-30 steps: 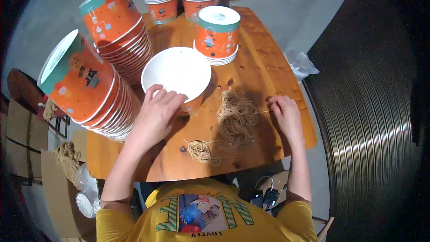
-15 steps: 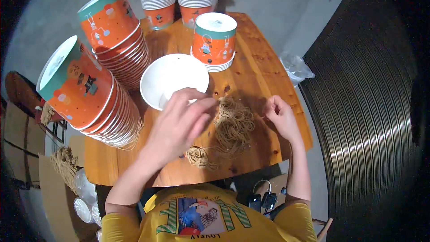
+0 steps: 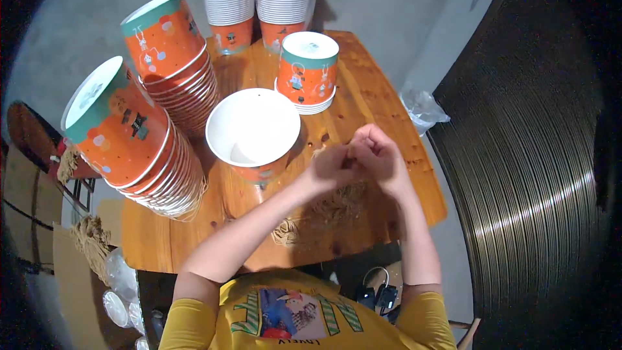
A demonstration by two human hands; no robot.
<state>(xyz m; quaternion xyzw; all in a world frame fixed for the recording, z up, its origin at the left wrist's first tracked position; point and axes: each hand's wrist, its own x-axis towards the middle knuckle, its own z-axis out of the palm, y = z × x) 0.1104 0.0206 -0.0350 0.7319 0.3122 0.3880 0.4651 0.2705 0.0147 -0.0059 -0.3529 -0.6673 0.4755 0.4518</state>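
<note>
My left hand and my right hand are close together above the tabletop, right of the middle. Both have bent, closed fingers meeting near the thumbs; whatever they pinch is hidden. Beneath them lies a loose pile of thin tan string, partly covered by the hands and their shadow. A smaller tangle of the same string sits toward the near edge, below my left forearm. Left of the hands, an upright paper tub, white inside and orange outside, stands with its mouth up.
Two leaning stacks of upside-down orange tubs fill the left of the wooden table. A short upside-down stack stands farther back. Two tall wrapped stacks rise at the far edge. A clear plastic bag hangs beyond the right edge.
My left hand has moved right, away from the white tub, to meet my right hand. My right hand has shifted slightly left and away from me. The view has tilted a little.
</note>
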